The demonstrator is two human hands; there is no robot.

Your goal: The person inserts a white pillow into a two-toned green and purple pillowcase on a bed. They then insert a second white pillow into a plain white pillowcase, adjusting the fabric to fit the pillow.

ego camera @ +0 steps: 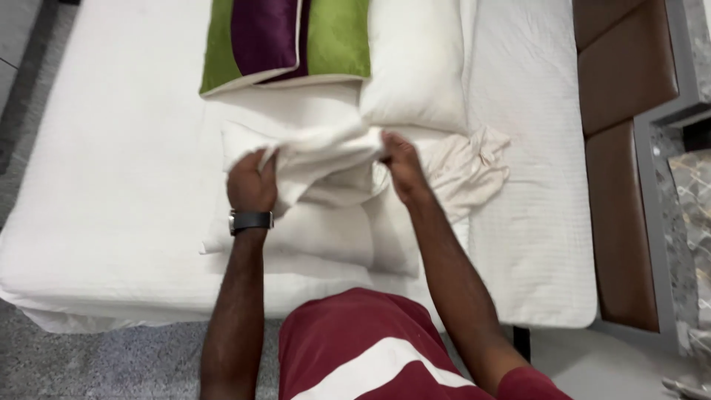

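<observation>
Pillowcase: a white pillowcase [326,152] was stretched and bunched between both hands, over the near end of a white pillow [318,230] lying on the bed.
Left hand: the left hand [252,181] was curled closed, gripping the left edge of the pillowcase; a dark wristwatch [250,220] sat on its wrist.
Right hand: the right hand [400,159] was closed in a pinch on the right edge of the pillowcase, fingers pointing toward the left hand.
Pillow: it lay under and just below the hands, partly covered by the cloth.
Loose cloth: a crumpled cream cloth [470,167] lay just right of the right hand, touching the pillow.
Second pillow: another white pillow [415,63] lay beyond the hands.
Cushion: a green and purple cushion [285,41] lay beside it, to its left.
Bed: the white bed [118,148] carried everything; a brown headboard [622,148] stood at its right.
</observation>
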